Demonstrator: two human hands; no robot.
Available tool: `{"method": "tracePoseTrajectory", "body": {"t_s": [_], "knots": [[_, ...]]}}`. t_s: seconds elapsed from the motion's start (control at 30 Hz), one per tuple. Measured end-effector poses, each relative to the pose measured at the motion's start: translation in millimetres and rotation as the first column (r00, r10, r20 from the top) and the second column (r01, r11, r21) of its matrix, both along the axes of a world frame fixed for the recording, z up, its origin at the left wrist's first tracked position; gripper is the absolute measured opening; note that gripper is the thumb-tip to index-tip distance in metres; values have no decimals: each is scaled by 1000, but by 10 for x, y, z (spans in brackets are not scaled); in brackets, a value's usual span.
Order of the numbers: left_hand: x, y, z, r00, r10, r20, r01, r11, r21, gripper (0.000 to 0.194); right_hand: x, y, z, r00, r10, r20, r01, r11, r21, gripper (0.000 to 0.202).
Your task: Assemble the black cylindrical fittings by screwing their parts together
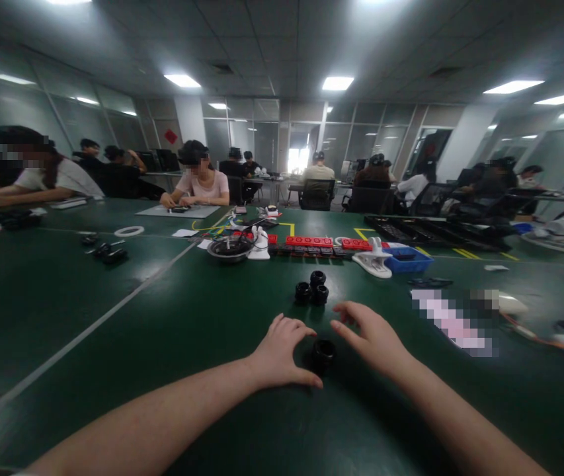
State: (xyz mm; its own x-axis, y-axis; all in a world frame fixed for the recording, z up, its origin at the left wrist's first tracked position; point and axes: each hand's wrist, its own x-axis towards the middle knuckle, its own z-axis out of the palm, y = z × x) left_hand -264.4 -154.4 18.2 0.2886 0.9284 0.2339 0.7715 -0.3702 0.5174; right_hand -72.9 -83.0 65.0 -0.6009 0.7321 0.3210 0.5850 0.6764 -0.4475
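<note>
A black ring-shaped part [324,355] with a round opening on top stands on the green table [202,324] between my hands. My left hand [284,350] is beside it on the left, thumb and fingers spread around its near and far sides; whether they touch it I cannot tell. To the upper right of that part hovers my right hand [368,330], fingers apart and nothing in them. Just beyond my hands, several similar black parts [318,291] stand close together.
Farther back lie red and black socket strips [309,240], a blue tray [405,259], a white clip [375,261] and a round metal dish [229,250]. A pixelated pink object [453,324] lies to the right. A person [197,182] works across the table.
</note>
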Motion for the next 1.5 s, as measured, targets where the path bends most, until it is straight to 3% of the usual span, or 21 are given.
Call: {"method": "tracePoseTrajectory", "body": {"t_s": [0.27, 0.47, 0.83, 1.03, 1.5], "knots": [[72, 39, -6, 999, -45, -27, 46, 998, 39, 63, -140, -276, -111, 981, 16, 196, -56, 978, 202, 36], [86, 60, -42, 998, -58, -31, 59, 997, 42, 49, -159, -290, -153, 959, 44, 281, -102, 975, 196, 29], [78, 86, -59, 996, -75, -52, 75, 997, 0, 43, -158, -296, -165, 957, 115, 267, -143, 986, 85, 25], [78, 77, -89, 997, -31, -66, 33, 999, 27, 30, -179, -351, -111, 945, 215, 246, -242, 967, 83, 22], [53, 130, -127, 999, 19, -30, -20, 1000, -9, 32, -161, -378, -114, 952, 286, 105, -299, 943, 148, 19]]}}
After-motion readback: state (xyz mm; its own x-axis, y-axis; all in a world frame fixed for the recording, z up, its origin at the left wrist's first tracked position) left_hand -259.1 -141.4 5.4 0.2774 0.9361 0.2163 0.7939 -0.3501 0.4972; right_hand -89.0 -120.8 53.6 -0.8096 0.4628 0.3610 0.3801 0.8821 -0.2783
